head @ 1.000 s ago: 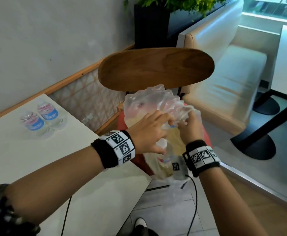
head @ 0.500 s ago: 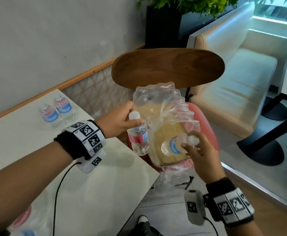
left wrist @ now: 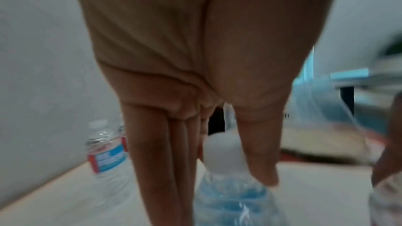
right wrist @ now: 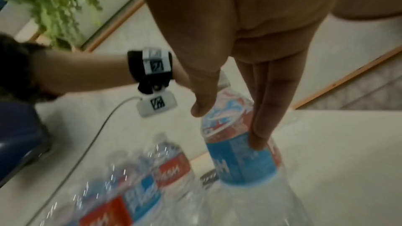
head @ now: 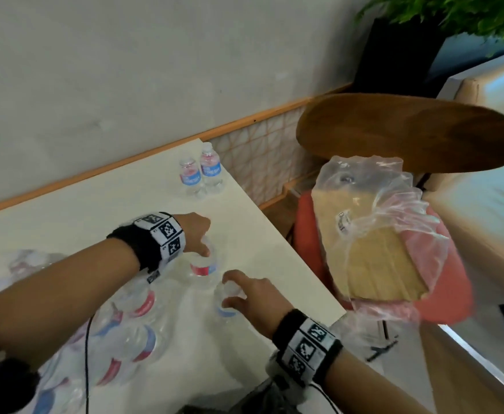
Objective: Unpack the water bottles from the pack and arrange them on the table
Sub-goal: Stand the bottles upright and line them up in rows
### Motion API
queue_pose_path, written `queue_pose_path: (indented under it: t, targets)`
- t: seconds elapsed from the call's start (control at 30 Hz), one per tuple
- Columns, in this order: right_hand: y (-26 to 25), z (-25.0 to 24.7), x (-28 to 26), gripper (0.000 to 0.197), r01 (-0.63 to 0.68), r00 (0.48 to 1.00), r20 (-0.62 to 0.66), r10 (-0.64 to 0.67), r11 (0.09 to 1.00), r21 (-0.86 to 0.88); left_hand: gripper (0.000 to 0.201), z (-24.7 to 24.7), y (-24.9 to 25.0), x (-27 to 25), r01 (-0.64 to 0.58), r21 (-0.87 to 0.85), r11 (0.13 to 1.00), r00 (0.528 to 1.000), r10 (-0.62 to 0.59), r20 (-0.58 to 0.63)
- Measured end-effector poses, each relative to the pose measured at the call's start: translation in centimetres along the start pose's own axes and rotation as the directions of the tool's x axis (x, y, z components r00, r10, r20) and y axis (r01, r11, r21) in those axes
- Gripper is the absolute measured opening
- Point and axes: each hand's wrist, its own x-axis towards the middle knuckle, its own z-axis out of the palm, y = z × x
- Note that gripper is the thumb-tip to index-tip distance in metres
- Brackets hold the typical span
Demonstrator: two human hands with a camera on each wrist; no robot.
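Observation:
Each hand holds a small clear water bottle by its top, upright at the white table. My left hand pinches the white cap of one bottle; in the left wrist view the thumb and fingers close round that cap. My right hand grips the neck of a blue-labelled bottle; in the right wrist view this hand holds the bottle. The torn plastic pack with its cardboard base lies on the red chair seat.
Two bottles stand at the table's far corner by the wall. Several more bottles crowd the near left of the table. A wooden chair back and a beige bench are to the right. The table edge runs just right of my hands.
Both hands moved left from the pack on the chair to the table, each carrying a bottle. The view swung left, bringing the cluster of bottles into sight.

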Motion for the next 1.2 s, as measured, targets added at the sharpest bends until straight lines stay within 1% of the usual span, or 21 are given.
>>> queue_pose_path:
  t: [0.03,0.1,0.2,0.27,0.33,0.4,0.47,0.53,0.57,0.63,0.73,0.8,0.83,0.87,0.9,0.97,1.0,1.03,1.1,1.17,1.2]
  targets:
    - [-0.9,1.2,1.1,0.039,0.034,0.998,0.052,-0.031,0.999,-0.043,0.049,0.5,-0.7,-0.2,0.027,0.042,0.999,0.999,-0.029,0.040]
    - [-2.6,2.9,2.9,0.044,0.084,0.991,0.111,-0.074,0.992,-0.089,0.048,1.0,-1.8,-0.5,0.051,0.103,0.993,0.996,-0.059,0.072]
    - [-4.3,4.1,4.3,0.048,0.116,0.988,0.113,-0.104,0.987,-0.109,0.046,1.2,-2.5,-1.0,0.045,0.145,0.988,0.994,-0.059,0.097]
    - [-4.2,3.8,4.3,0.051,0.106,0.990,0.099,-0.096,0.988,-0.108,0.049,1.2,-2.5,-1.0,0.049,0.163,0.985,0.993,-0.065,0.099]
    - [-2.5,2.2,4.0,0.055,0.018,0.999,0.030,-0.019,1.000,0.010,0.051,0.8,-2.3,-0.9,0.041,0.135,0.990,0.997,-0.050,0.062]
    - [0.8,-0.3,3.9,0.054,-0.110,0.986,-0.102,0.131,0.975,0.191,0.048,0.2,-1.9,-0.6,0.006,0.078,0.997,1.000,-0.005,-0.007]
    - [5.4,-3.7,3.8,0.054,-0.237,0.930,-0.210,0.301,0.930,0.283,0.045,-0.2,-1.4,-0.3,-0.022,0.040,0.999,0.998,0.024,-0.058]
    - [10.4,-7.2,3.3,0.057,-0.333,0.861,-0.296,0.413,0.899,0.283,0.043,-0.2,-1.1,-0.2,-0.019,0.021,1.000,0.997,0.020,-0.069]
    - [12.8,-8.7,2.9,0.059,-0.372,0.825,-0.327,0.460,0.879,0.299,0.043,-0.1,-1.2,-0.2,-0.007,0.017,1.000,0.998,0.008,-0.063]
    - [17.1,-11.0,1.8,0.061,-0.442,0.754,-0.347,0.558,0.822,0.360,0.044,0.2,-1.7,-0.2,0.037,0.025,0.999,0.999,-0.036,-0.029]
    - [20.9,-13.3,0.1,0.064,-0.536,0.684,-0.368,0.630,0.776,0.331,0.045,0.7,-2.7,-0.4,0.107,0.032,0.994,0.994,-0.108,0.011]
    - [21.7,-14.3,-0.4,0.065,-0.606,0.638,-0.399,0.659,0.749,0.268,0.045,0.9,-3.2,-0.5,0.129,0.019,0.991,0.991,-0.130,0.021]
    - [21.5,-14.5,-0.4,0.065,-0.631,0.625,-0.406,0.667,0.738,0.240,0.046,1.0,-3.4,-0.6,0.139,-0.003,0.990,0.990,-0.138,0.022]
    - [20.9,-14.3,-0.2,0.064,-0.638,0.635,-0.407,0.657,0.743,0.203,0.046,1.0,-3.6,-0.7,0.147,-0.033,0.989,0.989,-0.146,0.022]
    - [20.1,-14.0,0.4,0.061,-0.627,0.663,-0.411,0.626,0.764,0.153,0.046,0.9,-3.8,-0.9,0.151,-0.066,0.986,0.989,-0.150,0.017]
    - [17.0,-12.9,1.8,0.049,-0.545,0.770,-0.393,0.502,0.838,0.003,0.046,1.0,-4.4,-1.5,0.147,-0.144,0.979,0.988,-0.151,-0.015]
    - [15.2,-12.1,2.7,0.043,-0.482,0.825,-0.363,0.433,0.874,-0.053,0.046,1.1,-4.7,-2.0,0.138,-0.181,0.974,0.988,-0.149,-0.046]
    - [13.3,-11.2,3.7,0.040,-0.406,0.871,-0.321,0.371,0.913,-0.046,0.045,1.2,-4.8,-2.5,0.123,-0.203,0.971,0.985,-0.144,-0.091]
    - [9.5,-9.3,5.5,0.043,-0.222,0.946,-0.247,0.210,0.975,-0.019,0.038,1.3,-4.9,-3.8,0.072,-0.200,0.977,0.973,-0.113,-0.201]
    - [6.0,-7.2,7.0,0.048,-0.060,0.982,-0.182,0.053,0.998,-0.034,0.028,1.4,-4.4,-5.4,0.002,-0.198,0.980,0.954,-0.061,-0.292]
    - [4.3,-6.0,7.6,0.051,-0.004,0.989,-0.150,-0.001,1.000,-0.029,0.028,1.4,-4.1,-6.3,-0.028,-0.201,0.979,0.951,-0.036,-0.308]
